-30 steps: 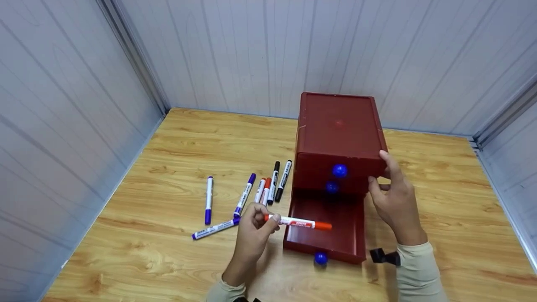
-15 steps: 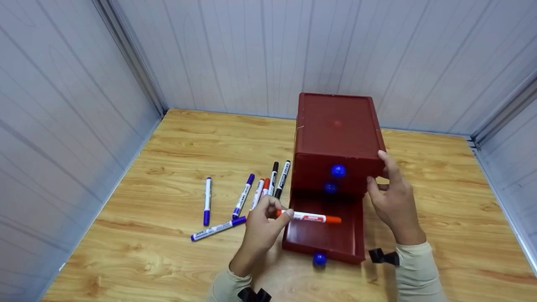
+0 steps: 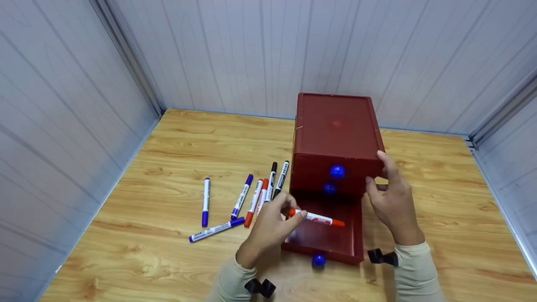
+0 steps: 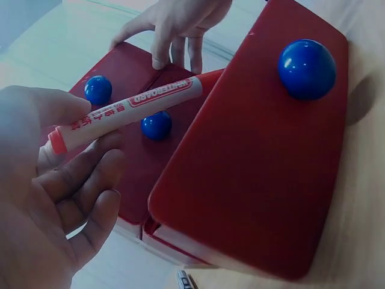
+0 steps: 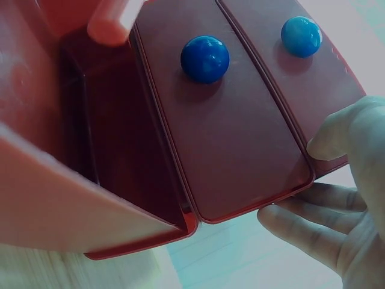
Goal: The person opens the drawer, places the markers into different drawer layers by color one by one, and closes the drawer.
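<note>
My left hand (image 3: 272,222) pinches a red-capped whiteboard marker (image 3: 321,218) between thumb and fingers. It holds the marker over the pulled-out bottom drawer (image 3: 361,235) of a dark red drawer cabinet (image 3: 335,126). In the left wrist view the marker (image 4: 135,108) slants past the drawer front (image 4: 252,180), its capped end reaching behind that front's edge. My right hand (image 3: 394,201) holds the cabinet's right front corner, thumb on the front and fingers along the side. The two upper drawers are pushed in, each with a round blue knob (image 5: 204,59).
Left of the cabinet, several whiteboard markers lie on the wooden table (image 3: 147,260): purple-capped ones such as this marker (image 3: 206,201), red-capped ones (image 3: 254,203) and black-capped ones (image 3: 282,178). The bottom drawer's blue knob (image 3: 319,260) juts toward the front. Panelled walls (image 3: 235,54) enclose the table.
My left hand has moved right with the red marker, bringing it farther over the open drawer. The right hand keeps its hold on the cabinet corner.
</note>
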A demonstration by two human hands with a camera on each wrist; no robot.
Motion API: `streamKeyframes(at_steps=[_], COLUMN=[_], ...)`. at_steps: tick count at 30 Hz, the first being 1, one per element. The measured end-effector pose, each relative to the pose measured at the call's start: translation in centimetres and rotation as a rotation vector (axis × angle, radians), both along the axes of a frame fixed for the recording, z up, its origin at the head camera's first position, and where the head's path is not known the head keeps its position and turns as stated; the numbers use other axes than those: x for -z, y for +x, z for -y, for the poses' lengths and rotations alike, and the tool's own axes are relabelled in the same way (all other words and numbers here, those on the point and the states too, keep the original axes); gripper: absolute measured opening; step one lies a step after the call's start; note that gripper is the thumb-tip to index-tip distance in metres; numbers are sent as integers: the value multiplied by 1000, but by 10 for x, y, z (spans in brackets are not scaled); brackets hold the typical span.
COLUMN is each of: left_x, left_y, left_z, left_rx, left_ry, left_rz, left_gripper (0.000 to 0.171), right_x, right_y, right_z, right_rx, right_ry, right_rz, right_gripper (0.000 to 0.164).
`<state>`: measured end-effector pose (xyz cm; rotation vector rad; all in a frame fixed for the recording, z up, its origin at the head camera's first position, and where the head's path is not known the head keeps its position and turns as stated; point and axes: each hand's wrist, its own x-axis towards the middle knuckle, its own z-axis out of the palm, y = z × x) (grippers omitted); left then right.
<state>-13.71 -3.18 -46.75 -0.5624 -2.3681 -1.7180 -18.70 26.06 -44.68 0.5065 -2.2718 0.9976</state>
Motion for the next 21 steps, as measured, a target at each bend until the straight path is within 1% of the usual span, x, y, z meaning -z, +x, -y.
streamKeyframes(at_steps=[3,9,12,15,17,19,21], left_x=[0,0,1,2,3,4,6], left_y=[-2,-2,-3,-6,-6,-7,-8], left_z=[-3,-5,-8,-13,-16,-20,-23], left_rx=[18,10,26,52,57,63,70], left_ry=[-41,-150,-199,-258,-311,-349,-371], left_rz=[-39,-74,-124,-195,-241,-279,-298], left_gripper=[20,20,21,22,23,25,26], right_x=[0,-1,0,0,1,2,1], right_y=[0,-1,-1,-1,0,0,0], right_z=[1,3,2,1,1,0,0], right_rx=[0,0,0,11,14,15,12], right_ry=[-3,10,15,11,6,0,-6], right_rz=[-4,-7,-11,-7,2,10,10], right_gripper=[71,70,70,70,70,70,70])
